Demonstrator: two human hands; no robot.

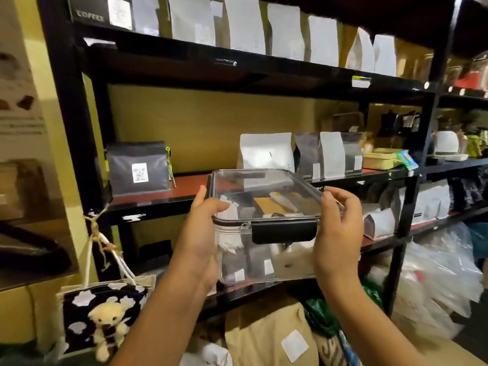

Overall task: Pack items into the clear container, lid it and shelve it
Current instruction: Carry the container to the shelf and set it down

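Before the black shelf, at frame centre, the clear container is held aloft — transparent lid on, black latch facing the camera, pouches visible inside. Left hand grips its nine-o'clock side, right hand its three-o'clock side.

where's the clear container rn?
Head view, centre: clear container held between left hand and right hand, before the red-topped shelf.

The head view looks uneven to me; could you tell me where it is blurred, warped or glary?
Head view: the clear container between the left hand and right hand is fairly sharp; the shelf frame bows with wide-angle distortion; edges smear; glare sits on the lid.
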